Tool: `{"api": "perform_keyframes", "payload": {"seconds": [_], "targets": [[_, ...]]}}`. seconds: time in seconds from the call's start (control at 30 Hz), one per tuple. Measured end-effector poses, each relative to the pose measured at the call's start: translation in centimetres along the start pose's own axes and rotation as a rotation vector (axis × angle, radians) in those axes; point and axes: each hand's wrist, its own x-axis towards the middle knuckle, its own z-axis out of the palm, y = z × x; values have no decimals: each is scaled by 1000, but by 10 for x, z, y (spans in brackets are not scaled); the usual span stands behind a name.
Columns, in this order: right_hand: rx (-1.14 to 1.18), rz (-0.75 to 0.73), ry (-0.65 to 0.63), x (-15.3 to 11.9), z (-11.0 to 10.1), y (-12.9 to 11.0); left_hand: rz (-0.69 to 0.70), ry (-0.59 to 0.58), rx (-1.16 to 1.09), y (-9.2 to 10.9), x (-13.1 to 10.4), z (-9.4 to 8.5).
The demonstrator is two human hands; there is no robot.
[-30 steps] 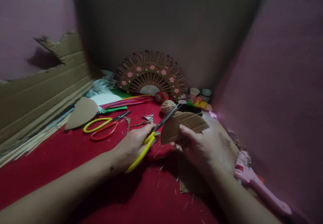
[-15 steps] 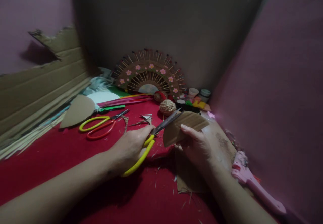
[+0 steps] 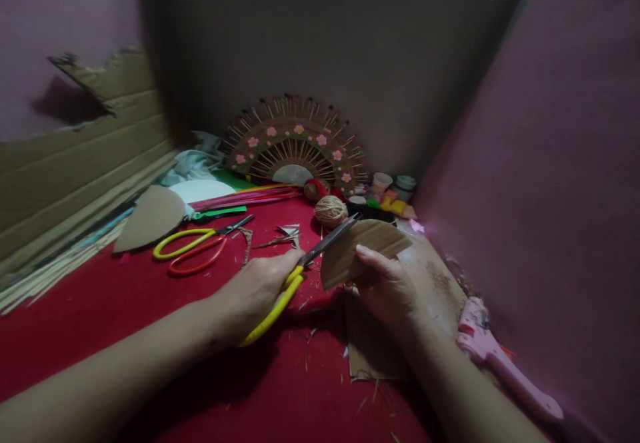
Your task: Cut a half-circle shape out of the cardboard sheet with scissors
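Note:
My left hand (image 3: 265,290) is closed on the yellow handles of a pair of scissors (image 3: 273,316), whose blades point up and to the right. The blades lie at the left edge of a rounded piece of brown cardboard (image 3: 345,250). My right hand (image 3: 387,286) pinches that cardboard from below, thumb on its near face. Beneath my right hand lies a flat cardboard piece (image 3: 373,346) on the red cloth (image 3: 295,403). A ball of twine (image 3: 331,211) sits just beyond the scissor tips.
Red and yellow scissors (image 3: 197,250) lie at left beside a cardboard half-round (image 3: 153,220). A decorated fan (image 3: 297,140) leans on the back wall. Small jars (image 3: 405,186) stand right of it. A pink glue gun (image 3: 505,360) lies at right; torn cardboard (image 3: 75,163) stands left.
The scissor blades look nearer to closed, and the handles have drawn together in my left hand. The whole view has shifted slightly; my right hand keeps its hold on the cardboard.

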Motion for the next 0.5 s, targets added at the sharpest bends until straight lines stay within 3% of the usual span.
{"api": "perform_keyframes", "payload": {"seconds": [0.23, 0.5], "targets": [[10, 26, 28, -1, -1, -1, -60, -34, -1, -2, 1, 0], [-36, 30, 30, -2, 1, -6, -68, 0, -211, 2, 4, -14]]}}
